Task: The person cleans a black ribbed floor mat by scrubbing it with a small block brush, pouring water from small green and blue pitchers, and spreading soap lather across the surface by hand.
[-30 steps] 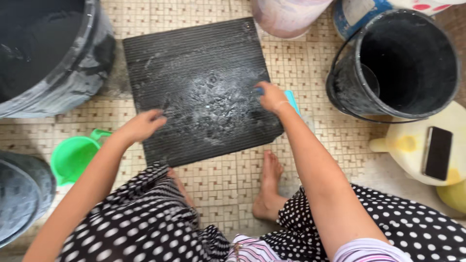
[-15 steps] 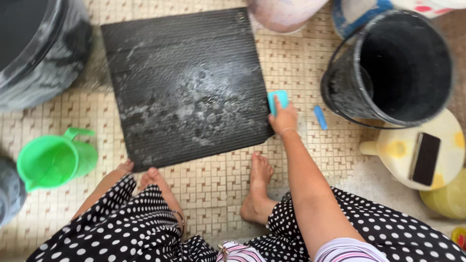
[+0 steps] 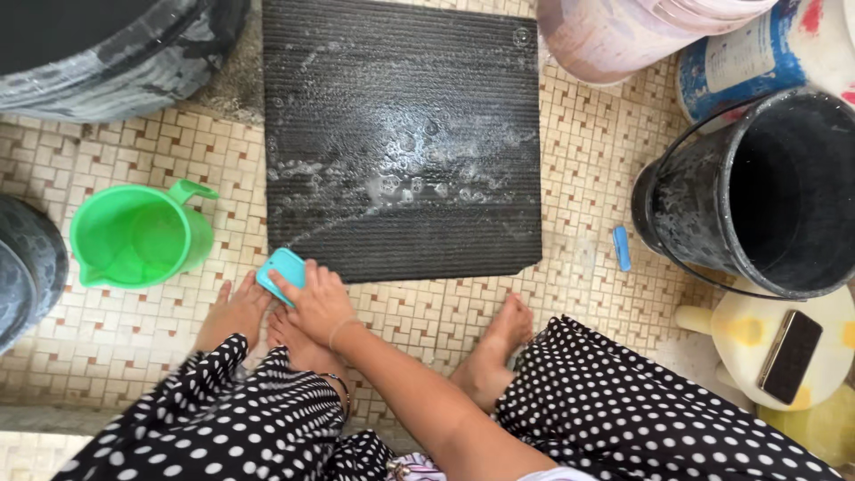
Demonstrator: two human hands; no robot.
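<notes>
From the head camera, looking down: the right hand [image 3: 319, 301] reaches across the body and its fingers are closed around a small teal scrubber [image 3: 283, 271], pressing it at the near left corner of the wet black mat [image 3: 401, 134]. The mat lies flat on the tiled floor [image 3: 588, 160] just past the hand, soapy in the middle (so it looks like it is being washed). The left hand [image 3: 233, 313] rests open and flat on the floor right beside the right hand, holding nothing, probably for balance. A green jug [image 3: 138, 239] stands to the left of both hands.
</notes>
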